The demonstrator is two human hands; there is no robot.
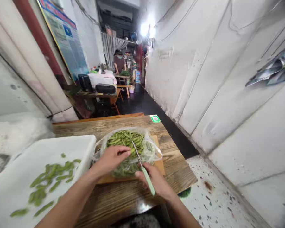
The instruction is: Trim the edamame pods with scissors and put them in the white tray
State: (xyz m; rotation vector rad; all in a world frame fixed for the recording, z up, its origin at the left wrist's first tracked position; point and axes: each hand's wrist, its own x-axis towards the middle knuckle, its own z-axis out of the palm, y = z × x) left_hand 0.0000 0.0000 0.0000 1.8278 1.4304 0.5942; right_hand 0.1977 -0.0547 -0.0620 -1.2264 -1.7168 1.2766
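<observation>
My left hand point(116, 157) is closed in a pinch on a green soybean pod point(132, 151), over the open bag. In my right hand point(155, 180) is a pair of scissors point(146, 179) with pale green handles, seen nearly edge-on. Their narrow metal blades point up and away, right beside the pinched pod. Whether the blades are apart I cannot tell. Below both hands, a clear plastic bag point(148, 153) full of green pods point(123, 137) stands on a wooden board point(160, 164). To the left, a white plastic tub point(86, 144) holds several loose pods point(53, 171).
The wooden table point(175, 161) has a green-edged code sticker point(155, 118) at its far corner. Behind it, another table carries a black speaker point(105, 88). A person point(119, 62) stands further back. A white wall point(187, 76) runs along the right.
</observation>
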